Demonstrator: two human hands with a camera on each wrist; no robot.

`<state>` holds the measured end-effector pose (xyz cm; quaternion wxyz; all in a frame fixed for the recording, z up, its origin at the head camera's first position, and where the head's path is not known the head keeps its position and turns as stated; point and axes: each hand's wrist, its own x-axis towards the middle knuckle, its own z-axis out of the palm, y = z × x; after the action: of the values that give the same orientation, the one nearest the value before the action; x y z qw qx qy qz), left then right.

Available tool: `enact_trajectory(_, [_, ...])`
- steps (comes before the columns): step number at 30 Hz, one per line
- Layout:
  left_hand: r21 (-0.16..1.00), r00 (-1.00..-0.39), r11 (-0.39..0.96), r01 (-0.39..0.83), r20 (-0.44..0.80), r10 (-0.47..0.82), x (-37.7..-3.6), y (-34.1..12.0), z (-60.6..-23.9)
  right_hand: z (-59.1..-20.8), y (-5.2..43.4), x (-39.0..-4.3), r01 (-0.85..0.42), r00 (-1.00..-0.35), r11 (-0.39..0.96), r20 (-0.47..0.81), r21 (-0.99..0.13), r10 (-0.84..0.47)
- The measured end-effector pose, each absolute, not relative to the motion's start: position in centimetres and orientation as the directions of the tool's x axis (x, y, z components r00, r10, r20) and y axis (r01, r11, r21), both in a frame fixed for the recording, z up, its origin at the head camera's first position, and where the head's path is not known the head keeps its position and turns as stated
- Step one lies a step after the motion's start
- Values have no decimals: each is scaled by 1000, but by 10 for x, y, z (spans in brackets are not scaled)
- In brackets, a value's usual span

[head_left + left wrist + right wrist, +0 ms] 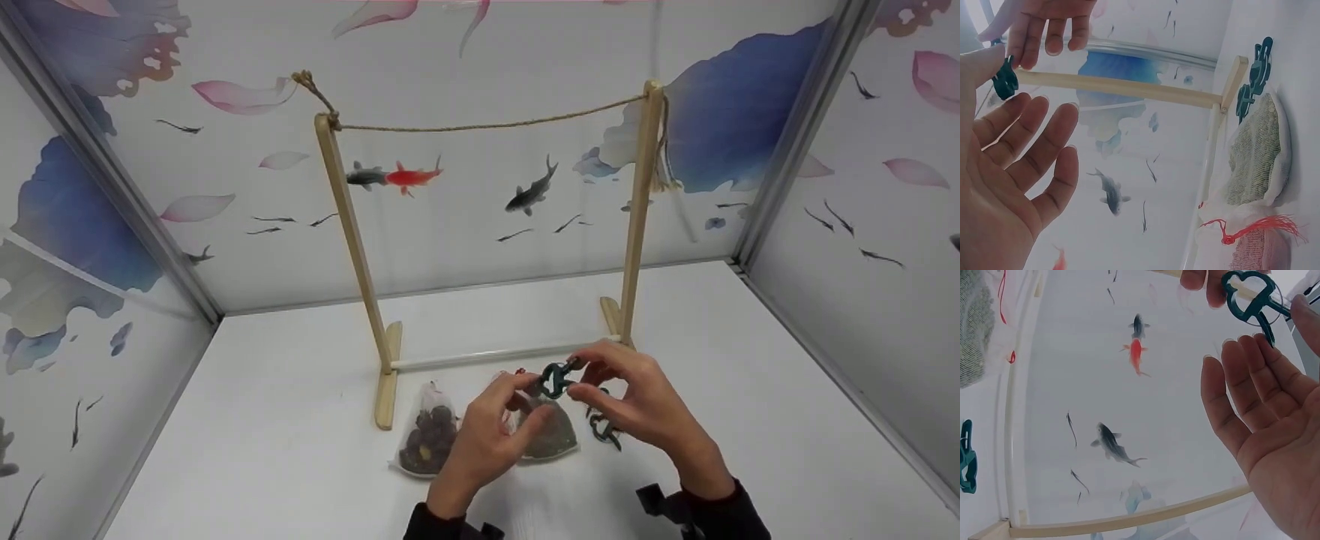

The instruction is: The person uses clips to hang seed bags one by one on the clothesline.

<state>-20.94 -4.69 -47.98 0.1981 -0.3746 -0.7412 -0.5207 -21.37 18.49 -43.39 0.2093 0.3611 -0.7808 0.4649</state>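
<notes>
Above the table, my right hand (637, 390) pinches a dark green plastic spring clip (556, 380) by its handles, between thumb and fingers. In the right wrist view the clip (1249, 298) shows rounded jaws, with the right hand (1275, 410) below it. My left hand (495, 431) is at the clip's other end, index fingertip close to or touching it, the other fingers loosely spread. From the left wrist, the clip (1005, 81) appears beside the left hand (1022, 152). More green clips (604, 430) lie on the table under the right hand.
A wooden frame (349, 240) with a rope (465, 129) strung across its posts stands behind the hands. In front are a mesh bag with dark contents (429, 442) and a greenish mesh bag (551, 439). A red tasselled cord (1230, 236) lies beside the bags. Printed walls surround the white table (262, 420).
</notes>
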Motion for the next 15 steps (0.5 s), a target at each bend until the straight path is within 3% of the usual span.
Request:
enact_trajectory(8, [658, -773, 414, 629, 582, 251, -214, -47, -490, -430, 191, -214, -761, -632, 390, 729, -519, -263])
enact_trajectory(15, [617, -848, 611, 496, 497, 187, -218, -48, -507, -432, 194, -217, -772, -608, 400, 758, -494, -238])
